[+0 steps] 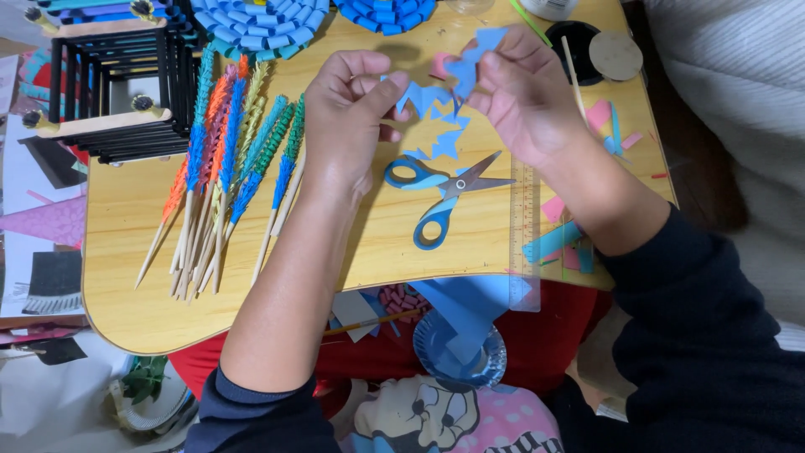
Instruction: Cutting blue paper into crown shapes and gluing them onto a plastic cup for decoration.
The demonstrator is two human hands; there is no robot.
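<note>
Both hands pinch one jagged blue paper strip (442, 105) above the bench (377, 243): left hand (348, 113) closed on its left end, right hand (520, 92) gripping the right; blue-handled scissors (444, 197) lie just nearer.

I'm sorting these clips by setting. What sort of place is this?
Likely a home paper-craft spot: a small wooden table holds blue-handled scissors and paper-wrapped sticks, while both hands work a cut blue paper strip.

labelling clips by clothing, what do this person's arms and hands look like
Both hands, left hand and right hand, are bare: no gloves, rings or watch visible. Dark navy long sleeves are pushed up, left sleeve bunched near the elbow, right sleeve mid-forearm.
</note>
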